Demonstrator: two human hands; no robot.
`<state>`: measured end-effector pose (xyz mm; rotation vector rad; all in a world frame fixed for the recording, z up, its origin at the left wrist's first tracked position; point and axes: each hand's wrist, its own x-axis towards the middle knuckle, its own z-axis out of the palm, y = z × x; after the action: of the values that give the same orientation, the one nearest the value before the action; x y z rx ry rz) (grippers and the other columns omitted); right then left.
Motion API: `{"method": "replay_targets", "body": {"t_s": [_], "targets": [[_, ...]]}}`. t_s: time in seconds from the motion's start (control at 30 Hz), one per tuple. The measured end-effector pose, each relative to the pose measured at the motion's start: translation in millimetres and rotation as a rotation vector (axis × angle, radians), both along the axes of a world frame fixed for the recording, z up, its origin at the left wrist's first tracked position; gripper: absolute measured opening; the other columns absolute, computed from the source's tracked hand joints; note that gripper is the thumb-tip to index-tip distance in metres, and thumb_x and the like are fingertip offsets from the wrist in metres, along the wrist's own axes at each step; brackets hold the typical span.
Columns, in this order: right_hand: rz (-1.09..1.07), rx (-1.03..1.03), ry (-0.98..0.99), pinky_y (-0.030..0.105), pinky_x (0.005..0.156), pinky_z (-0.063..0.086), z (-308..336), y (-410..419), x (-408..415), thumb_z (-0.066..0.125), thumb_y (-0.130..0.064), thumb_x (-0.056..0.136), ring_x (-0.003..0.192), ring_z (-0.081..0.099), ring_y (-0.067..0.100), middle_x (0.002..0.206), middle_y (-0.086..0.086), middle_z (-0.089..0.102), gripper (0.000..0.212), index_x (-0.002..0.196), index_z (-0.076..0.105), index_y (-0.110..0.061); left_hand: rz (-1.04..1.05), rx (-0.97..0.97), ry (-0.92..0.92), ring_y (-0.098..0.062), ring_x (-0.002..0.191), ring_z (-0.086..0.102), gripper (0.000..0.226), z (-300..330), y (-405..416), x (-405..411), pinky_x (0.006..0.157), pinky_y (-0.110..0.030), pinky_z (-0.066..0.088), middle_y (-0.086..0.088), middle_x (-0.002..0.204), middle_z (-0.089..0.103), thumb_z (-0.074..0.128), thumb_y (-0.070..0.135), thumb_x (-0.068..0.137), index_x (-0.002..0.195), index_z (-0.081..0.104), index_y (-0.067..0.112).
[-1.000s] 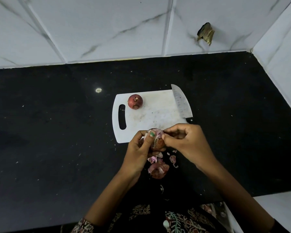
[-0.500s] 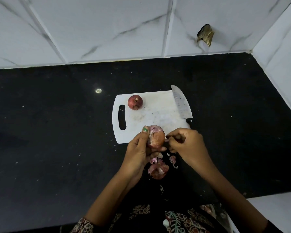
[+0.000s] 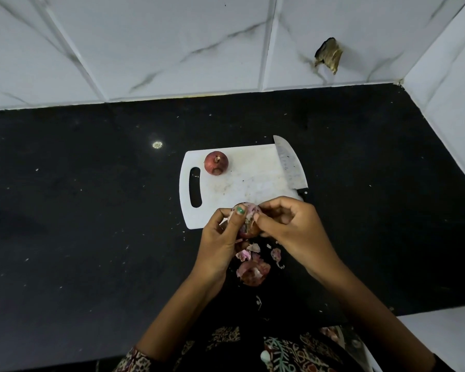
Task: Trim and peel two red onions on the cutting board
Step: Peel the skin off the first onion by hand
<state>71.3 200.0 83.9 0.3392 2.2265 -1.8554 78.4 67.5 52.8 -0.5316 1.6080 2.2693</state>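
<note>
Gripped in left hand (image 3: 220,245): partly peeled red onion (image 3: 249,221), mostly hidden by fingers | skin pinched by right hand (image 3: 293,232) at cutting board (image 3: 253,181) edge | second onion (image 3: 216,162) on board; knife handle (image 3: 302,191) largely hidden.

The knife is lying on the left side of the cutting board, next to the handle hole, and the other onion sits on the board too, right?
Not quite. The head view shows the knife on the right side of the cutting board, away from the handle hole. The other onion does sit on the board.
</note>
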Motion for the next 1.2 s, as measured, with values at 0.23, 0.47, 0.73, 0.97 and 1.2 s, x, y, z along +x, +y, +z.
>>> {"method": "replay_targets", "body": {"t_s": [0.23,0.47,0.73,0.97,1.2], "targets": [[-0.057,0.052,0.097,0.018,0.062,0.055,0.7,2.7,1.0,0.061,0.006,0.081,0.063,0.068,0.014,0.073,0.007,0.073,0.019,0.086,0.074,-0.008,0.029,0.031,-0.038,-0.012,0.066,0.068,0.057,1.2,-0.5,-1.7,0.057,-0.020,0.053,-0.013,0.086,0.070,0.057,0.046,0.074,0.104,0.061,-0.002],[-0.075,-0.157,-0.018,0.018,0.064,0.055,-1.2,-1.5,2.1,0.068,-0.017,0.084,0.079,0.070,0.010,0.090,0.005,0.072,0.012,0.095,0.070,-0.013,0.048,-0.001,-0.096,-0.017,0.071,0.069,0.061,-2.0,-2.5,-2.9,0.069,-0.030,0.057,-0.010,0.084,0.072,0.062,0.053,0.068,0.103,0.065,0.003],[0.013,-0.135,-0.033,0.021,0.064,0.055,-7.5,5.8,2.0,0.071,0.002,0.080,0.073,0.069,0.014,0.087,0.008,0.072,0.018,0.091,0.070,-0.011,0.035,0.031,-0.190,-0.011,0.067,0.066,0.061,-2.7,-4.5,-4.2,0.061,-0.021,0.052,-0.010,0.086,0.072,0.056,0.057,0.072,0.103,0.068,0.005],[0.097,-0.014,0.033,0.023,0.075,0.057,-9.6,8.4,4.4,0.075,-0.014,0.079,0.088,0.068,0.009,0.096,-0.003,0.071,0.024,0.101,0.067,-0.021,-0.046,0.052,-0.221,-0.008,0.063,0.067,0.054,-3.0,-4.8,-3.9,0.057,-0.017,0.053,-0.007,0.081,0.073,0.044,0.055,0.091,0.104,0.069,0.008],[0.069,0.103,0.223,0.020,0.072,0.053,-13.2,-1.2,8.1,0.082,-0.019,0.071,0.082,0.065,0.004,0.084,-0.011,0.068,0.027,0.090,0.064,-0.019,-0.065,0.029,-0.195,-0.009,0.064,0.069,0.060,-1.3,-4.4,-2.6,0.057,-0.017,0.052,-0.007,0.082,0.075,0.038,0.057,0.093,0.100,0.070,0.008]]}}
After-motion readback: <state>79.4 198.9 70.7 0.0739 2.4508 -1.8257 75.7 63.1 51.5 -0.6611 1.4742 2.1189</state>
